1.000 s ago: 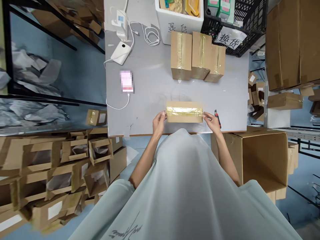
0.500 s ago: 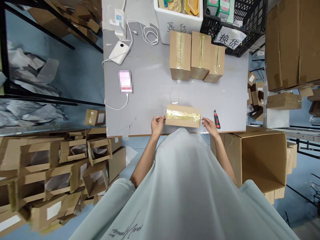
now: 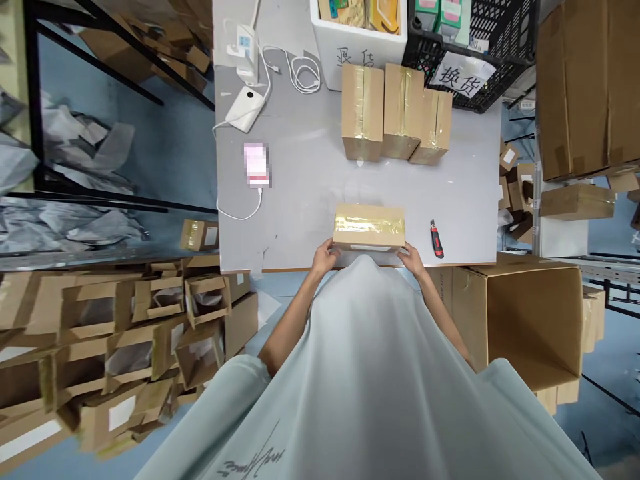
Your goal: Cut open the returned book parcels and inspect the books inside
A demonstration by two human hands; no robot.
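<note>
A taped cardboard box [image 3: 369,227] is at the table's front edge, right before my body, with shiny yellowish tape along its top and a white label partly showing on its near side. My left hand [image 3: 326,256] grips its near left corner, fingers curled at the lower edge. At the near right corner, my right hand [image 3: 411,259] holds it the same way. The fingertips are partly hidden by the box. A red and black utility knife [image 3: 437,240] lies on the table to the right of the box.
Three taped boxes [image 3: 363,110] stand farther back on the grey table [image 3: 300,173]. Behind them are a white bin [image 3: 360,50] and a black crate [image 3: 500,60]. Cables and a power bank [image 3: 245,109] lie left. A big open carton [image 3: 533,327] stands right; several open boxes [image 3: 95,310] are stacked left.
Both hands have moved inward from beside the box's ends to its near corners and closed on it. The box's near side has tipped up, showing the label. The view has shifted slightly.
</note>
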